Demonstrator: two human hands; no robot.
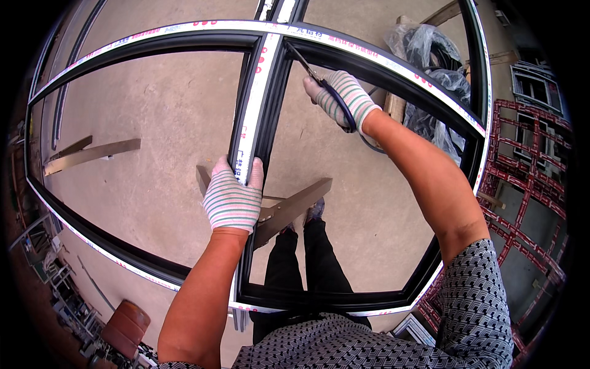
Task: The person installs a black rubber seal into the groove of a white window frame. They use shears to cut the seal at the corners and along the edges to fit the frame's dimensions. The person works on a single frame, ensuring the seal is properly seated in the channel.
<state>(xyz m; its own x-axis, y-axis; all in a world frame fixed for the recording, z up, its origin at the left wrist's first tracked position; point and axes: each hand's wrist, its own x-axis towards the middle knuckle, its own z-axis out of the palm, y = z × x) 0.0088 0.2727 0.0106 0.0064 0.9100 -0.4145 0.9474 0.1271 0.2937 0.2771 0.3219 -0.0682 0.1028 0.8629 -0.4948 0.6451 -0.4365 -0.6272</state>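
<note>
A large window frame [253,111] of dark profiles, faced with white printed protective film, lies before me. My left hand [232,203], in a striped knit glove, is closed around its middle bar, thumb and fingers on either side. My right hand [345,98], gloved alike, is closed on a pair of scissors [338,103] with dark handles. The scissors' tip points into the upper left corner of the right-hand opening, where the middle bar meets the crossbar; whether the blades are apart is unclear. Black strips [270,117] run along the inner edges of the opening.
Metal beams [295,209] sit below the frame, another [92,155] at left. Clear plastic wrapping [424,46] with dark coiled material lies beyond at upper right. Red-wrapped frames [522,166] are stacked at right. A brown seat [126,326] and assorted hardware stand at lower left.
</note>
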